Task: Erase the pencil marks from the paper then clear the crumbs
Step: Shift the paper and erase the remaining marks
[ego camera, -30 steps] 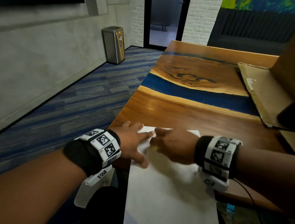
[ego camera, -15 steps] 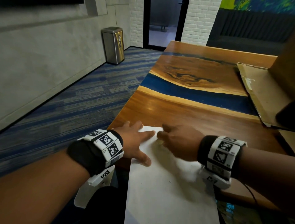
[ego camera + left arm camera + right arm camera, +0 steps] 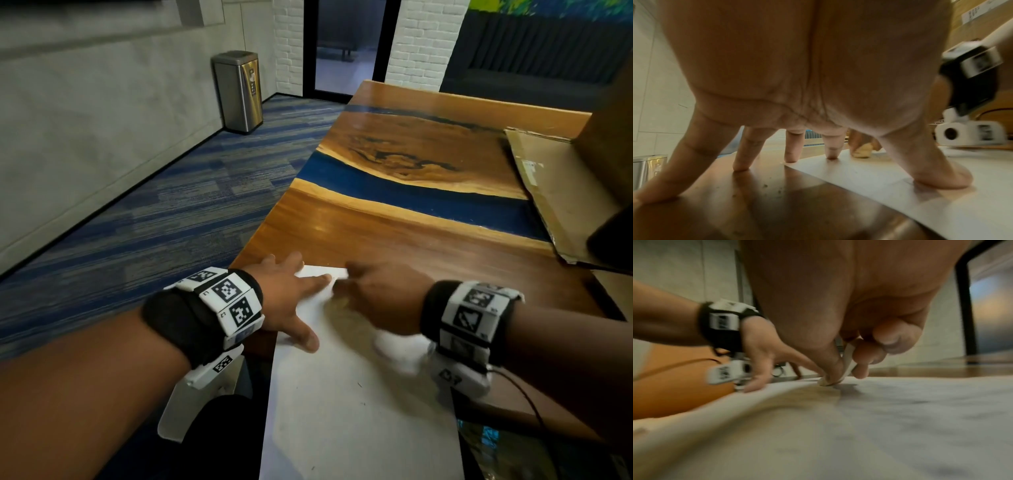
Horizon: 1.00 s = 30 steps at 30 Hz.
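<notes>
A white sheet of paper [image 3: 359,411] lies on the wooden table [image 3: 394,233], its near end hanging past the table's front edge. My left hand [image 3: 284,298] presses flat on the paper's far left corner, fingers spread, thumb [image 3: 937,177] and forefinger on the sheet, the other fingers on the wood. My right hand [image 3: 380,298] pinches a small pale eraser [image 3: 846,363] between thumb and fingers, its tip down on the paper [image 3: 879,426] near the far edge, close to my left forefinger. A few faint pencil specks [image 3: 359,384] show mid-sheet.
Small dark crumbs [image 3: 772,189] lie on the wood beside the paper's left edge. A flattened cardboard box [image 3: 561,192] covers the table's right side. A steel bin [image 3: 239,90] stands on the carpet by the wall, far left.
My right hand, with the eraser, moved away from my left forefinger towards the paper's far edge, then came back close to it. My left hand stays pressed on the corner.
</notes>
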Available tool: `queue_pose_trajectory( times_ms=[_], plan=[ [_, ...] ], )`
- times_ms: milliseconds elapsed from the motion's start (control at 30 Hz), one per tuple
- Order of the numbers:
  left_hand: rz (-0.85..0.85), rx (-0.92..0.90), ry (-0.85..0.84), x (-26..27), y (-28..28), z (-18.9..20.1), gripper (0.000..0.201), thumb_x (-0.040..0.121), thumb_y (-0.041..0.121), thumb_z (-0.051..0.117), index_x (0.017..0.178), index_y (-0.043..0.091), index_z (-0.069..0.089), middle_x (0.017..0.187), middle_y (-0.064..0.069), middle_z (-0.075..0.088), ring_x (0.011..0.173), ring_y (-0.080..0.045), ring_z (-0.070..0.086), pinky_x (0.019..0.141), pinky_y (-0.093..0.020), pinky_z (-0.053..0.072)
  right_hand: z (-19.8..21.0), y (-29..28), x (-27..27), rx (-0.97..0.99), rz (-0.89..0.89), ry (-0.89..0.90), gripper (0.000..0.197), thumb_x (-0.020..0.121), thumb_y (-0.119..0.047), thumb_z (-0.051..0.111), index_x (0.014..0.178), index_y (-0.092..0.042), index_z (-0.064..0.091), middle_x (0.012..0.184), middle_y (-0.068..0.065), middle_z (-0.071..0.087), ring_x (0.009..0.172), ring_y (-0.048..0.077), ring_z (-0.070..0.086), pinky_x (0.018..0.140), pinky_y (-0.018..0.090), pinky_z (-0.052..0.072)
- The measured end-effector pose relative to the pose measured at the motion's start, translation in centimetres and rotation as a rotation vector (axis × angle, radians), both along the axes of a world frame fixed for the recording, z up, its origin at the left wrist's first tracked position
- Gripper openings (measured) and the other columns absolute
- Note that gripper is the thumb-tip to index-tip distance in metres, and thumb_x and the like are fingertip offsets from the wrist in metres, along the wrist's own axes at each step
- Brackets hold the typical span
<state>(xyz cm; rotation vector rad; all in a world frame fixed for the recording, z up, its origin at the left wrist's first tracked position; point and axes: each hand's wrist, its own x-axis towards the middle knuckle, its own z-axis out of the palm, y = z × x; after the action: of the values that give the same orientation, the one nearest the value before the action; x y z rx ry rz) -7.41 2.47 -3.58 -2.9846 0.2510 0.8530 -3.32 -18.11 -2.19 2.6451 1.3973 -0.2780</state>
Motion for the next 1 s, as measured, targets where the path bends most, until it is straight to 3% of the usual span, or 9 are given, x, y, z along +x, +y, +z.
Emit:
queue_pose_trajectory(
  times_ms=[100,233,367,567,700,867,1000],
  plan=[
    [0.003,0.009,0.003,-0.1,0.0,0.0,0.117,0.059,0.091,0.065,0.151,0.061,-0.001,0.154,0.002,0.016,0.143,-0.040,0.022,0.109,-0.057,0.039,0.1,-0.4,1.3,0.013,-0.116,-0.076,0.033,0.100,-0.023,0.050,0.133,-0.025,0.050,0.105,-0.001,0.044,0.078,0.022,0.055,0.069,0.037,0.057],
    [0.005,-0.027,-0.003,-0.2,-0.1,0.4,0.104,0.055,0.090,0.066,0.142,0.059,0.020,0.149,0.000,0.022,0.137,-0.038,0.027,0.104,-0.056,0.043,-0.1,1.5,-3.0,-0.023,0.086,0.040,0.032,0.099,-0.025,0.051,0.132,-0.023,0.050,0.115,0.003,0.044,0.072,0.025,0.052,0.064,0.039,0.053],
    [-0.002,0.013,0.004,-0.2,-0.2,0.3,0.116,0.060,0.091,0.065,0.152,0.060,0.000,0.155,0.001,0.016,0.142,-0.038,0.024,0.107,-0.057,0.041,0.4,0.4,1.0,-0.014,-0.115,-0.072,0.032,0.100,-0.026,0.051,0.132,-0.025,0.052,0.104,-0.001,0.044,0.074,0.021,0.056,0.066,0.039,0.058],
    [-0.015,0.036,0.008,0.0,-0.2,0.6,0.116,0.058,0.093,0.062,0.152,0.056,0.004,0.151,-0.001,0.020,0.137,-0.038,0.030,0.103,-0.056,0.044,1.0,0.3,-2.5,-0.110,0.158,0.040,0.028,0.101,-0.029,0.051,0.128,-0.028,0.052,0.099,-0.004,0.033,0.076,0.025,0.056,0.064,0.039,0.053],
    [-0.029,0.081,0.004,0.1,-0.6,0.7,0.119,0.061,0.093,0.061,0.153,0.057,-0.004,0.154,-0.004,0.019,0.136,-0.040,0.033,0.104,-0.056,0.045,1.1,-1.3,1.1,-0.044,-0.088,-0.105,0.031,0.100,-0.028,0.053,0.131,-0.026,0.052,0.099,-0.001,0.039,0.076,0.022,0.056,0.064,0.036,0.056],
    [-0.021,0.077,0.014,0.2,-0.7,1.1,0.117,0.055,0.096,0.060,0.150,0.061,0.000,0.146,-0.004,0.025,0.131,-0.041,0.037,0.098,-0.054,0.048,0.9,0.1,-3.4,-0.106,0.172,0.020,0.027,0.101,-0.028,0.050,0.127,-0.029,0.052,0.099,-0.003,0.030,0.074,0.028,0.056,0.060,0.039,0.053],
    [-0.052,0.110,0.011,0.1,-0.7,1.2,0.117,0.058,0.096,0.058,0.150,0.061,-0.005,0.150,-0.004,0.024,0.134,-0.039,0.036,0.098,-0.054,0.048,0.8,-1.0,1.0,-0.077,-0.070,-0.090,0.028,0.102,-0.031,0.048,0.129,-0.028,0.052,0.100,-0.003,0.037,0.078,0.024,0.056,0.067,0.039,0.056]
  ],
)
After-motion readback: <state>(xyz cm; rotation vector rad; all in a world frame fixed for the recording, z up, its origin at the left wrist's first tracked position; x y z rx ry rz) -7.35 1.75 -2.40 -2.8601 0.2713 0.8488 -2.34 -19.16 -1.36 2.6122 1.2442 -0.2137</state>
